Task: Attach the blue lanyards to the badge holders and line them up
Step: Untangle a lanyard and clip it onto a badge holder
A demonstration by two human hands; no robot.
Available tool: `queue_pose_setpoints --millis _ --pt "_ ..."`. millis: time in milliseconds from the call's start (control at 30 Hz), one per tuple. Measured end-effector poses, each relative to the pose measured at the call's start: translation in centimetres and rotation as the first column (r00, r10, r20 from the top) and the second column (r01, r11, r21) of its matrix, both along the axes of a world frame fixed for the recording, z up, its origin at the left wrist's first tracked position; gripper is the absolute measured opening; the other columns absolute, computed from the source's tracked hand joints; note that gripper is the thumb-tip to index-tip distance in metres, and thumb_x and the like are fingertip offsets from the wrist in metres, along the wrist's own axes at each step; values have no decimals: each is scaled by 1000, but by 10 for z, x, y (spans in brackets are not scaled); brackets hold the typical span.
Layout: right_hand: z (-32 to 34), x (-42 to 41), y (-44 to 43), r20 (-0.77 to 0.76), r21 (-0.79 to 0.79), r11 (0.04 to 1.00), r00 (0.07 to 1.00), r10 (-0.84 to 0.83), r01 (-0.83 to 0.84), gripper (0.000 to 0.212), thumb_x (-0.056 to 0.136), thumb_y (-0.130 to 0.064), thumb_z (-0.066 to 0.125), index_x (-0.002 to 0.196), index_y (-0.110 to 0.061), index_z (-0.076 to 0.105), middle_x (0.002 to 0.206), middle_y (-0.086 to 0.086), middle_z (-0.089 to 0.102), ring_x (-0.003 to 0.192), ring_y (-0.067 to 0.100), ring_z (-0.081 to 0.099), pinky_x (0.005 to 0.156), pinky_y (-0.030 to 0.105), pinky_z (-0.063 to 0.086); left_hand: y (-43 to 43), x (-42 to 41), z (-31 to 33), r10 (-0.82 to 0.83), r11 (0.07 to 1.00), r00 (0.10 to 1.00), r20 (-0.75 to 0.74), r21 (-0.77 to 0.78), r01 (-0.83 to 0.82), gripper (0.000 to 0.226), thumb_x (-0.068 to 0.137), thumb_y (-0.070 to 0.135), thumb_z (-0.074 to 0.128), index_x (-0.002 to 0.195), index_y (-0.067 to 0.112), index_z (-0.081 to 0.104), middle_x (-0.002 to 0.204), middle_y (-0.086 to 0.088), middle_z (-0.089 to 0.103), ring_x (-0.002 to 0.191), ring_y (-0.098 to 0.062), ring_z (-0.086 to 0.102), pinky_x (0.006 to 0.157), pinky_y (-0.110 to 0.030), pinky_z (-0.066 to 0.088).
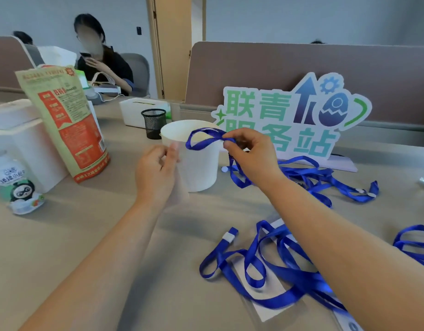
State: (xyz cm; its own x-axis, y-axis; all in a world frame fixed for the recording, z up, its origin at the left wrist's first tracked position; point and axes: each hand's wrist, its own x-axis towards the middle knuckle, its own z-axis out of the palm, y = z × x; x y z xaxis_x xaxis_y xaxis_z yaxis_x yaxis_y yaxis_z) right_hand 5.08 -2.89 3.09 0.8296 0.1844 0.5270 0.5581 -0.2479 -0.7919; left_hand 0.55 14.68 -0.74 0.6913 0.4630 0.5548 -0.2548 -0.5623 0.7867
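Pinched one blue lanyard (206, 139) between thumb and fingertips of the right hand (249, 156), with the loop raised just over the right rim of the white paper cup (201, 168) and the tail trailing down to the right of the cup. Gripped a clear badge holder (181, 187) in the left hand (158, 170), thumb curled onto its upper edge, directly in front of the cup's left side. Noted a tangle of further lanyards (325, 180) flat on the table (86, 235) to the right of the cup, in front of a cut-out sign (289, 115) standing behind and right of it. Noted another heap of lanyards (265, 261) nearer than the cup and to its right, draped over a second holder (270, 297) with a white card inside, partly hidden by the right forearm. Noted a black mesh pen pot (153, 123) just behind the cup. Noted, left of the cup, a printed orange pouch (67, 120), a white box (22, 144) and a small bottle (17, 185).
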Motion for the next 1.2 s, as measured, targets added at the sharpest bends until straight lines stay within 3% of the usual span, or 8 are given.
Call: queue_pose_setpoints --millis 133,233,300,500,667,867,1033,1200 --pt "26 15 34 93 109 994 995 -41 31 18 83 -5 62 81 -22 65 72 -19 59 61 -7 54 67 8 45 17 2 -3 87 995 996 16 -45 -86 44 71 68 38 56 26 40 60 8 43 58 -13 39 55 -29 29" --pt "40 28 62 115 179 984 992 -49 27 16 81 0 60 82 -15 66 70 -15 58 59 -8 53 62 7 43 23 4 -7 94 981 995 30 -175 -87 35 81 43 63 61 25 41 60 8 43 55 -8 38 57 -28 31" --pt "48 35 78 115 222 975 992 -55 28 15 81 0 59 82 -14 65 68 -14 57 57 -7 52 59 7 42 26 6 -9 92 970 995 50 -228 -78 32 85 30 64 65 25 39 62 8 42 56 -7 38 58 -27 33" --pt "61 53 99 135 260 964 987 -90 53 22 81 -4 63 74 -25 59 68 -13 57 63 3 51 68 22 51 27 10 -13 124 990 991 50 -79 -120 23 88 24 59 70 18 47 73 2 49 64 -5 42 58 -11 34" --pt "47 70 95 91 -37 989 986 -137 141 11 83 -7 60 85 -15 66 70 -11 57 63 4 51 64 20 43 25 9 -14 119 991 990 75 -73 -113 12 88 13 58 78 10 52 83 -5 52 70 -1 46 62 -2 34" --pt "31 69 88 -12 -470 868 982 -186 159 15 80 -14 56 85 -21 68 84 -3 62 84 19 57 74 30 49 24 9 -17 118 988 989 84 -106 -109 10 87 12 58 80 14 50 86 -3 55 75 -6 49 63 -3 35" --pt "28 63 84 -3 -455 883 992 -128 112 21 87 -27 52 98 -22 70 106 -2 68 98 18 59 83 31 49 20 9 -20 87 994 994 73 -79 -81 11 87 12 58 79 14 50 83 2 53 77 0 49 63 -2 35" --pt "22 56 67 57 -313 941 991 -119 131 18 88 -20 52 92 -11 68 95 1 69 79 13 55 71 27 46 12 7 -21 14 999 998 55 -38 -12 18 86 12 58 76 23 49 80 12 51 80 7 50 66 -1 34"
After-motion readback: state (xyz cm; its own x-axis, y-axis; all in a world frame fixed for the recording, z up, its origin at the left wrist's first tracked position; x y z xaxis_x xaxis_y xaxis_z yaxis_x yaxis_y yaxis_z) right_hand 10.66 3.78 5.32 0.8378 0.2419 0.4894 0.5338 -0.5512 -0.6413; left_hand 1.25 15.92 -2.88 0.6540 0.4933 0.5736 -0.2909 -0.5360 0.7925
